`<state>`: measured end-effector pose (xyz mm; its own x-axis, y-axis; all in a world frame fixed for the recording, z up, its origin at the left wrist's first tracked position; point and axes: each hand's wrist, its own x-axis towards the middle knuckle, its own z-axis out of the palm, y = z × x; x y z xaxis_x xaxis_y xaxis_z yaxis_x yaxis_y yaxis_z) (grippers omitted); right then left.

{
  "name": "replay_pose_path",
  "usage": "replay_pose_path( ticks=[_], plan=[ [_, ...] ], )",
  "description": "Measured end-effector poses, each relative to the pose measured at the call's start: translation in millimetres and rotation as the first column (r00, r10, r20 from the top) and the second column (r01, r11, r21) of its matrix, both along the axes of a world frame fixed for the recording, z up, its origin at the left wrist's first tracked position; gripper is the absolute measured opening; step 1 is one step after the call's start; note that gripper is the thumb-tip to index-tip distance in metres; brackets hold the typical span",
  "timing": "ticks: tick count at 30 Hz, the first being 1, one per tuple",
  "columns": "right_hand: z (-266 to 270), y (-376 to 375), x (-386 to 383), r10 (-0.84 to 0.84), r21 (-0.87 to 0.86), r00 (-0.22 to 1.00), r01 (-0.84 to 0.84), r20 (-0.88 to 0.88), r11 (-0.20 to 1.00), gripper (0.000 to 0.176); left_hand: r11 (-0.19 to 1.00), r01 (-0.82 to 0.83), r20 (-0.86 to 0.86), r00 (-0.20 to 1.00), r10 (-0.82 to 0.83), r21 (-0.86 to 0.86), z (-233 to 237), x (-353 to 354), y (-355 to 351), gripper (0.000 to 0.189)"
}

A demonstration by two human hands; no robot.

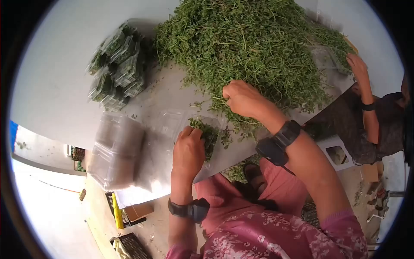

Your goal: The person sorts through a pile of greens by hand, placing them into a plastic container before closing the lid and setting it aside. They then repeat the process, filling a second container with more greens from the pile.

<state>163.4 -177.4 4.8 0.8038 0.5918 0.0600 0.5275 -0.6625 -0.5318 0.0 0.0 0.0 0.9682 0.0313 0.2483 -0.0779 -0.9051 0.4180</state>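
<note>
A large heap of leafy green herbs covers the far part of the table. My right hand is at its near edge, fingers pinched together on a few thin stems. Closer to me, my left hand is closed on a small bunch of greens, which lies over an open clear plastic clamshell box. Part of that bunch is hidden behind the left fingers. Loose sprigs are scattered between the two hands.
Filled clamshell boxes are stacked at the far left. Nested clear boxes stand at the table's left edge. Another person's hand touches the greens at the right. Black crates sit on the floor.
</note>
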Motion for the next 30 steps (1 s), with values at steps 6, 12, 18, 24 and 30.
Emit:
replay_pose_path(
  ticks=[6, 12, 18, 24, 30],
  plan=[
    [-13.8, 18.0, 1.2, -0.029, -0.123, 0.999, 0.032, 0.021, 0.992, 0.020, 0.999, 0.030, 0.073, 0.997, -0.028, -0.018, -0.3, 4.3, 5.5, 0.018],
    [-13.9, 23.4, 2.3, -0.024, -0.083, 0.999, 0.027, 0.033, 0.996, 0.016, 0.999, -0.009, 0.020, 1.000, 0.010, -0.047, -2.5, 0.8, 4.5, 0.015],
    [11.0, 3.9, 5.1, -0.071, 0.234, 0.985, 0.108, -0.160, 0.966, 0.014, 0.999, -0.006, 0.045, 0.999, 0.008, -0.047, -5.4, 0.0, 3.4, 0.017],
    [11.2, -0.9, 12.8, -0.018, 0.399, 0.981, 0.094, -0.192, 0.912, 0.018, 1.000, 0.007, 0.093, 0.996, -0.006, -0.010, 0.4, -3.3, 0.9, 0.020],
    [17.0, -2.4, 9.3, 0.114, 0.488, 0.958, 0.031, -0.264, 0.872, 0.018, 0.999, -0.031, 0.074, 0.997, 0.030, 0.014, 12.5, -13.8, -6.9, 0.020]
  ],
)
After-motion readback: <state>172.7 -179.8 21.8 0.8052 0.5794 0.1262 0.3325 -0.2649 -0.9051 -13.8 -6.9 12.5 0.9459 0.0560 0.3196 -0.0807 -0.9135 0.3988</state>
